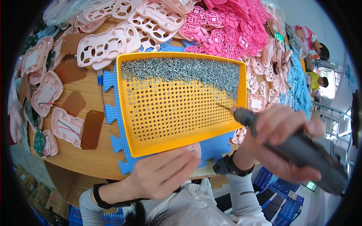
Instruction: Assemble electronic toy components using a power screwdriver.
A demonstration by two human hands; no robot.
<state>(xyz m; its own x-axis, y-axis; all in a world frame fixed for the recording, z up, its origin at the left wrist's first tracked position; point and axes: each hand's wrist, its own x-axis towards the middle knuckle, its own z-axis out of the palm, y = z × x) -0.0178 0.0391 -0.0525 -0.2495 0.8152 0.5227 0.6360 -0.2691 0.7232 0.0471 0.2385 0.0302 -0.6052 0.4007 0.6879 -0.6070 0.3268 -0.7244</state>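
Observation:
My right hand (pixel 283 132) is wrapped round a black electric screwdriver (pixel 301 150). Its thin bit points left over a yellow tray (pixel 188 150), near the right side. Loose silver screws (pixel 181 69) are heaped along the tray's far side and right corner, and some sit in the rows of small holes. By the tray's near edge, my left hand (pixel 166 171) has its fingers stretched out close together. A pale pink plastic part (pixel 195 148) shows just past these fingers, partly covered; whether they press on it is hard to see.
Blue foam mats (pixel 215 147) lie under the tray on a wooden table (pixel 75 160). Pale pink housings (pixel 68 126) and brown boards (pixel 92 130) are at left, beside a long-shafted screwdriver (pixel 100 81). Bright pink parts (pixel 233 30) pile up behind; blue cords (pixel 298 88) lie right. Other people are beyond.

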